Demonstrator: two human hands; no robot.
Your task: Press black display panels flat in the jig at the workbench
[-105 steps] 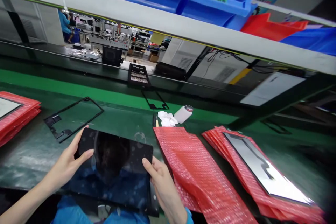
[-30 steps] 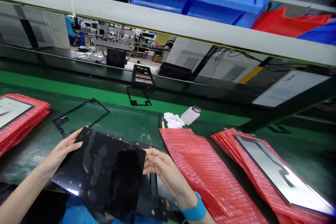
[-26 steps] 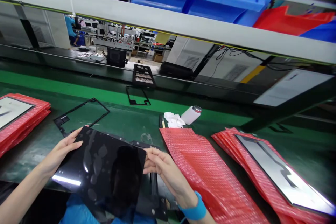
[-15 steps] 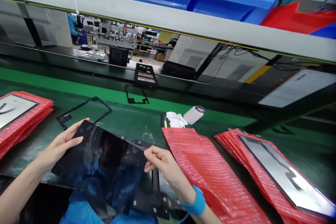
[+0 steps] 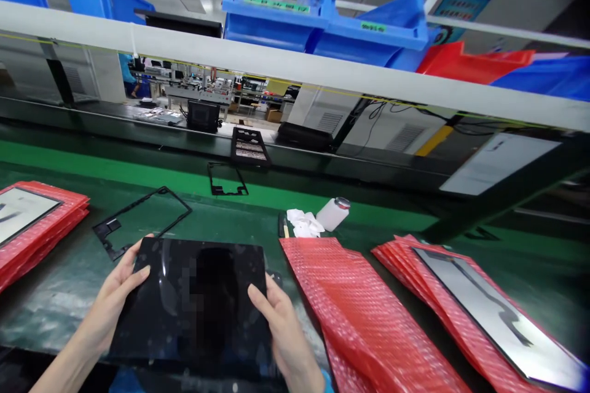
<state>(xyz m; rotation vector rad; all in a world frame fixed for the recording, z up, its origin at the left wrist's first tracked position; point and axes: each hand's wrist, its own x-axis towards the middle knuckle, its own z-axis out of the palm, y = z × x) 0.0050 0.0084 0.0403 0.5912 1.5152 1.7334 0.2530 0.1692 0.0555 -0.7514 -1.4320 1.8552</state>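
A glossy black screen panel is held up over the near edge of the bench, its face towards me and full of reflections. My left hand grips its left side, thumb on the front and fingers behind. At the right edge my right hand has its thumb on the front, the other fingers partly hidden behind. Just beyond the panel lies a thin black frame on the green bench. A second, smaller black frame lies farther back.
Red bubble-wrap sleeves lie right of the panel. Beyond them, a screen panel rests on more sleeves; another stack sits left. A white bottle and crumpled tissues stand behind. A shelf with blue bins crosses above.
The panel has turned from a slant to nearly level and faces me more squarely. My right hand has gone from pinching its upper right corner to gripping its right edge. The view has tipped upward.
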